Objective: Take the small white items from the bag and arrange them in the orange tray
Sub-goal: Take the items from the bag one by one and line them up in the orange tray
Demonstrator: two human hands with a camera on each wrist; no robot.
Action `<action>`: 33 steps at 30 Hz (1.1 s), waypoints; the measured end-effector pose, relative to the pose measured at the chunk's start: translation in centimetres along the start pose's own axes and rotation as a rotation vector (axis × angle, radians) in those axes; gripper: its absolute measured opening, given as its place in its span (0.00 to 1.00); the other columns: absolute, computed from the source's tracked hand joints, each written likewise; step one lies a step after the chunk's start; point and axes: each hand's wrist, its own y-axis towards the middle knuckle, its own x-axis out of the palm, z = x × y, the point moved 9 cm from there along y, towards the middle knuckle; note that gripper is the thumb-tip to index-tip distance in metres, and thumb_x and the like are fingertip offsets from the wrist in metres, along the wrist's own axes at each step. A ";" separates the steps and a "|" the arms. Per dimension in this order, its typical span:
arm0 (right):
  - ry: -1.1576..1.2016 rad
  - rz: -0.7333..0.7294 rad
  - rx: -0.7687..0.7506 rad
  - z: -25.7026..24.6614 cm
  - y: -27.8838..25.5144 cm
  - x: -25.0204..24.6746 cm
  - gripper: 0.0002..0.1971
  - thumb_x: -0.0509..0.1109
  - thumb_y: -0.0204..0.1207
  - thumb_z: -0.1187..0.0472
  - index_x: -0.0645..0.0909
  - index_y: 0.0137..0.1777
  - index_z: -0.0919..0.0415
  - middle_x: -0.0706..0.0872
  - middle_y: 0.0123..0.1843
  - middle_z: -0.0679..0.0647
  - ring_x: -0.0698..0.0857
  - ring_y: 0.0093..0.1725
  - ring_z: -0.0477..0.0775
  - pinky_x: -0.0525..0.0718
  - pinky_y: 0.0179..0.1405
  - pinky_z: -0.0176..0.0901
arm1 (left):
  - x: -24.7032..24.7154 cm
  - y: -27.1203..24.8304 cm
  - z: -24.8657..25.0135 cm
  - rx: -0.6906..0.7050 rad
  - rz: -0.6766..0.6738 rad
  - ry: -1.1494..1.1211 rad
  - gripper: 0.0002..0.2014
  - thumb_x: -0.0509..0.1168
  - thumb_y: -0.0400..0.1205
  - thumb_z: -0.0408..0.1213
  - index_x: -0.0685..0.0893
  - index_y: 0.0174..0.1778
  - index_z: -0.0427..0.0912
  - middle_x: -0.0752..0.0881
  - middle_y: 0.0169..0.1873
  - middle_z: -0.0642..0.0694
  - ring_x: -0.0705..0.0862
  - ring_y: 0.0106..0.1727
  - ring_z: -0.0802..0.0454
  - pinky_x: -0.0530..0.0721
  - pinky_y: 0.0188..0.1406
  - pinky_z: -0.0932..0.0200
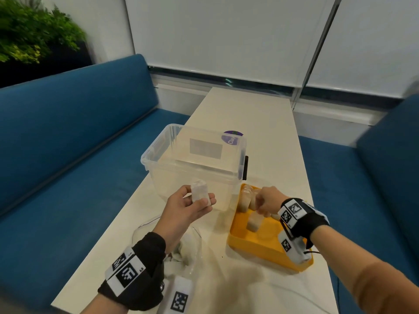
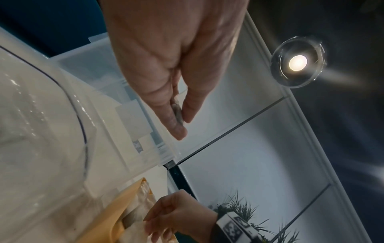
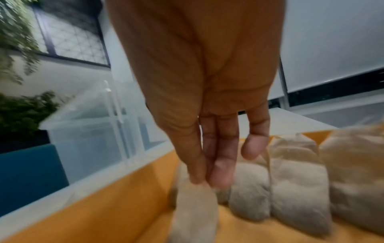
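My left hand [image 1: 195,203] holds a small white packet [image 1: 199,192] upright between thumb and fingers, above the table and in front of the clear bin; the left wrist view shows only the packet's edge [image 2: 177,111]. My right hand [image 1: 264,203] is over the orange tray [image 1: 256,248] and pinches the top of another white packet [image 1: 254,222] that stands on the tray floor. In the right wrist view that packet [image 3: 194,212] hangs from my fingertips [image 3: 220,176], beside a row of several packets [image 3: 299,185] lined along the tray's far side. The clear plastic bag [image 1: 188,250] lies under my left forearm.
A large clear plastic bin [image 1: 195,155] stands just behind both hands, touching the tray's far left corner. The narrow white table [image 1: 260,114] runs away from me between blue benches [image 1: 68,132]. A purple round sticker [image 1: 232,138] shows behind the bin.
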 end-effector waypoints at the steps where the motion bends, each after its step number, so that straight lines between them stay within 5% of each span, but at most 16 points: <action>1: -0.010 0.037 0.022 0.4 0.7 -0.1 0.06 0.69 0.74 0.68 0.86 0.48 0.65 0.89 0.44 0.60 0.88 0.41 0.55 0.86 0.42 0.41 | -0.2 -0.2 0.0 -0.003 0.000 0.003 0.15 0.66 0.82 0.25 0.76 0.65 0.34 0.90 0.53 0.38 0.90 0.55 0.47 0.88 0.52 0.61; 8: -0.034 0.277 0.100 1.2 2.4 -2.1 0.10 0.62 0.78 0.67 0.85 0.52 0.62 0.84 0.55 0.62 0.85 0.52 0.65 0.85 0.54 0.51 | -1.8 -1.2 0.0 -0.014 0.038 0.015 0.15 0.66 0.81 0.25 0.77 0.63 0.36 0.91 0.52 0.38 0.90 0.55 0.48 0.88 0.52 0.62; 13: -0.020 0.373 0.120 1.1 0.9 -3.5 0.08 0.61 0.80 0.63 0.80 0.54 0.61 0.83 0.55 0.61 0.84 0.52 0.64 0.83 0.56 0.55 | -1.7 -1.5 -0.2 -0.034 0.006 0.136 0.19 0.69 0.79 0.24 0.77 0.64 0.41 0.91 0.54 0.44 0.89 0.58 0.54 0.83 0.61 0.58; 19: 0.177 0.580 -0.094 -3.0 -5.7 -8.8 0.07 0.65 0.80 0.60 0.84 0.50 0.59 0.88 0.48 0.56 0.84 0.47 0.56 0.85 0.50 0.52 | 0.2 -1.3 0.3 -0.015 -0.097 0.175 0.20 0.70 0.79 0.27 0.76 0.66 0.40 0.91 0.56 0.44 0.88 0.60 0.49 0.82 0.66 0.52; 22: 0.312 0.540 -0.323 -7.7 -10.5 -10.5 0.07 0.67 0.79 0.54 0.85 0.50 0.54 0.87 0.43 0.49 0.84 0.41 0.46 0.82 0.42 0.35 | 2.0 -1.2 0.9 0.007 -0.161 0.217 0.17 0.69 0.80 0.27 0.78 0.65 0.39 0.91 0.54 0.41 0.89 0.58 0.47 0.87 0.60 0.52; 25: 0.337 0.399 -0.451 -11.1 -13.2 -9.9 0.13 0.69 0.76 0.47 0.82 0.58 0.46 0.84 0.42 0.44 0.81 0.38 0.38 0.76 0.40 0.30 | 3.8 -1.2 2.0 0.075 -0.197 0.348 0.15 0.68 0.81 0.27 0.80 0.63 0.40 0.91 0.52 0.41 0.90 0.54 0.48 0.89 0.52 0.56; 30: 0.337 0.442 -0.545 -11.9 -14.5 -10.2 0.05 0.71 0.76 0.60 0.86 0.49 0.52 0.83 0.47 0.48 0.83 0.42 0.44 0.83 0.46 0.38 | 5.5 -1.7 3.2 0.158 -0.230 0.437 0.17 0.71 0.79 0.29 0.81 0.63 0.41 0.92 0.49 0.42 0.91 0.51 0.49 0.89 0.48 0.56; 33: 0.510 0.403 -0.604 -11.1 -15.4 -11.3 0.05 0.72 0.73 0.68 0.86 0.45 0.59 0.87 0.45 0.50 0.88 0.44 0.48 0.88 0.51 0.47 | 5.9 -2.1 3.2 0.063 -0.269 0.271 0.20 0.71 0.78 0.40 0.80 0.66 0.45 0.91 0.53 0.44 0.90 0.55 0.47 0.88 0.49 0.55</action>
